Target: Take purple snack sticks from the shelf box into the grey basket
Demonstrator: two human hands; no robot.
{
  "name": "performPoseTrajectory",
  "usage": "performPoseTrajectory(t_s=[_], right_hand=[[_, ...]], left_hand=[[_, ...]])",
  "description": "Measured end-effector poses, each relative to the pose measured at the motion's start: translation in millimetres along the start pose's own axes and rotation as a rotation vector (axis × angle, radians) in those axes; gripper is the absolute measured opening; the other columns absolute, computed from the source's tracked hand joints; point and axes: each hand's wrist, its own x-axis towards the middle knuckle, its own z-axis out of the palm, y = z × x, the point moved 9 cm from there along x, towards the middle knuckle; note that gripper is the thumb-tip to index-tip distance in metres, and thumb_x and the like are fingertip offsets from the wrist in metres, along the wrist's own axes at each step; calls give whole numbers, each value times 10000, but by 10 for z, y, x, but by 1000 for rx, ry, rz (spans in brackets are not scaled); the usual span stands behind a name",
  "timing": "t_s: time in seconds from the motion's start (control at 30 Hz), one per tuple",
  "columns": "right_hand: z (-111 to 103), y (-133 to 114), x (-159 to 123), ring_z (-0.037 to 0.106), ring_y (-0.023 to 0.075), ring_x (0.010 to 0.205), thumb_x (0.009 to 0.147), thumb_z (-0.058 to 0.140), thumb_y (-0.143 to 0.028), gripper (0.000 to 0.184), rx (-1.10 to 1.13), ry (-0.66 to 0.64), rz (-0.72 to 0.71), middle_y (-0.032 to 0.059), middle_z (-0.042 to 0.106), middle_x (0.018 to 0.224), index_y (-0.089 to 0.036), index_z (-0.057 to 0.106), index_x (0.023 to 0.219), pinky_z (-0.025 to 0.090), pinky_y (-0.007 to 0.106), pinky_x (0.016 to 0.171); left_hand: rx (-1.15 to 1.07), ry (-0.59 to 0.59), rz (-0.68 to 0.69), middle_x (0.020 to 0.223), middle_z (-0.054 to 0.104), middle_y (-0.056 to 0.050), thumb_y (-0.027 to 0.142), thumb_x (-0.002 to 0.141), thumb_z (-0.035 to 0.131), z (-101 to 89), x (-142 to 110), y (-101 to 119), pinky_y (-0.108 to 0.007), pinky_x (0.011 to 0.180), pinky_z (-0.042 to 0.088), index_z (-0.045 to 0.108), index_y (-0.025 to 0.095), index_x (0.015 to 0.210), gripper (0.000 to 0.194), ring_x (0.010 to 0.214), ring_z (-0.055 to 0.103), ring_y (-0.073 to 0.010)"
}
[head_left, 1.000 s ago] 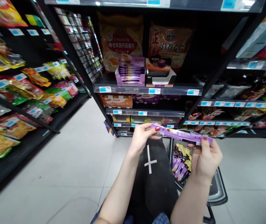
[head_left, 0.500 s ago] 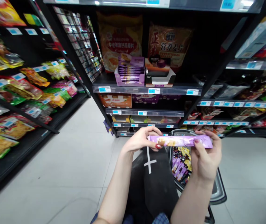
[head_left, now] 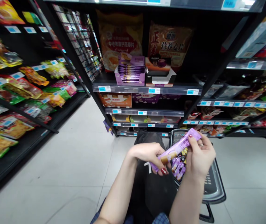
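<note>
Gripping opposite ends of the purple sachet, the left hand and right hand now hold it slanted, right end higher, no longer nearly level.

"营养麦片" stands on the tan bag, "中老年" on the red-and-yellow bag.

Two large bags upright on black shelf; orange carton below.

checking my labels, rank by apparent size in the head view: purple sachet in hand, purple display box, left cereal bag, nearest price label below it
Largest: left cereal bag
Middle, too close to rank: purple display box and purple sachet (longer, narrower, nearer the camera)
Smallest: price label
</note>
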Motion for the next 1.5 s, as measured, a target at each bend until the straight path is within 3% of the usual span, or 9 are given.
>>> performPoseTrajectory(t_s=[0.13,0.27,0.37,0.57,0.63,0.77,1.17,1.37,1.5], right_hand=[[9,6,-26,623,83,620,504,786,-105,308,21,39,5,-14,666,650,-139,683,793,504,178,603],[-15,-19,-11,633,93,652,533,776,-124,283,50,66,-20,-7,663,676,-131,670,795,527,194,631],[-73,-61,31,634,108,666,562,759,-148,223,100,78,-44,-3,653,692,-130,648,754,551,230,631],[-157,-106,83,618,105,613,541,757,-129,236,92,75,-31,-24,635,639,-133,616,731,570,240,562],[-127,-94,74,619,107,605,538,758,-127,253,88,48,-12,-23,637,628,-129,617,747,573,239,556],[-56,-99,32,623,101,602,543,755,-119,264,98,20,-22,-14,648,635,-116,625,773,578,232,570],[38,-78,7,632,102,612,575,739,-119,204,148,-36,-14,-14,651,642,-130,624,743,589,240,567],[187,468,45,650,104,611,560,743,-135,227,106,-209,312,-12,664,710,-140,640,762,594,236,565],[336,785,-51,673,121,618,577,735,-152,236,115,-316,476,12,690,751,-138,646,795,592,228,578]], left_hand=[[-72,-51,-44,726,729,-69,246,571,793,23,0,-64,-255,566,564,702,153,812,274,624,700,-192],[-136,-74,-42,715,719,-66,279,589,794,2,35,-72,-247,510,555,639,125,888,370,570,687,-180],[-168,80,82,733,719,-76,314,660,748,-166,31,54,-244,460,537,596,131,917,350,526,674,-174],[-256,685,427,599,680,-51,301,665,741,-712,-214,315,-208,493,552,622,91,838,298,523,672,-153],[-314,810,513,571,669,-44,343,669,736,-818,-296,335,-198,475,545,604,96,779,301,500,663,-147],[-367,885,566,524,650,-43,442,684,705,-908,-358,319,-209,454,539,592,102,725,360,474,658,-164],[-360,1043,682,462,604,-9,465,710,676,-936,-494,354,-211,445,515,602,113,656,364,440,639,-161],[-114,1368,769,490,610,17,439,803,585,-824,-851,512,-195,446,503,641,132,712,326,427,620,-128],[-38,1476,804,494,621,21,420,812,582,-760,-986,561,-211,481,524,639,146,771,283,446,629,-135]])
